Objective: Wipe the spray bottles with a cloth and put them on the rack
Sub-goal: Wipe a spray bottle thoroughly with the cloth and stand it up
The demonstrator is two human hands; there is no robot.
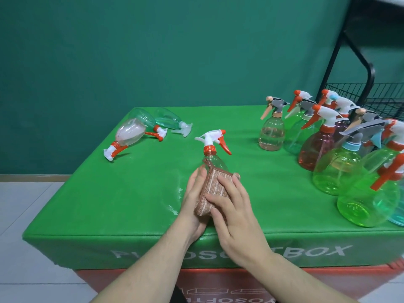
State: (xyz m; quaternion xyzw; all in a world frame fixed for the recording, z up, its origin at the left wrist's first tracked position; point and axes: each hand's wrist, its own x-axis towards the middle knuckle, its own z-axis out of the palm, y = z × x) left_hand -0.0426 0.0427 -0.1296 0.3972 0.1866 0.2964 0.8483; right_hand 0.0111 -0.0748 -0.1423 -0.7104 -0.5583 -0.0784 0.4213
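Observation:
A clear spray bottle (213, 158) with a white and orange trigger head stands tilted above the green box top (131, 193). My left hand (193, 200) holds its body from the left side. My right hand (231, 206) presses a brown folded cloth (211, 193) against the bottle's front, fingers spread over the cloth. Most of the bottle's body is hidden by the cloth and my hands. The black wire rack (371, 97) stands at the far right behind the table.
Three clear bottles (140, 127) lie on their sides at the back left of the box. Several upright bottles (332, 154), pink, green and blue, crowd the right side. A green wall rises behind; white floor tiles lie to the left.

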